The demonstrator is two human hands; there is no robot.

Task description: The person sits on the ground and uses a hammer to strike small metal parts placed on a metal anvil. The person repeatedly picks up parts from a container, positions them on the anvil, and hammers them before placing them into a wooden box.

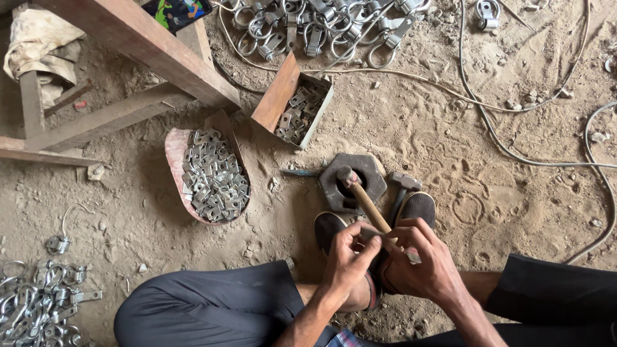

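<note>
I sit on a dirt floor with my knees apart. My right hand grips the wooden handle of a hammer; its head rests on a dark hexagonal metal block. My left hand pinches a small metal piece by the handle, close against my right hand. A second hammer lies on the ground just right of the block, by my shoe.
A curved tray and a wooden box hold several small metal plates. Piles of metal clamp rings lie at the top, with another pile of clamp rings at bottom left. Wooden beams cross the upper left. Wires snake on the right.
</note>
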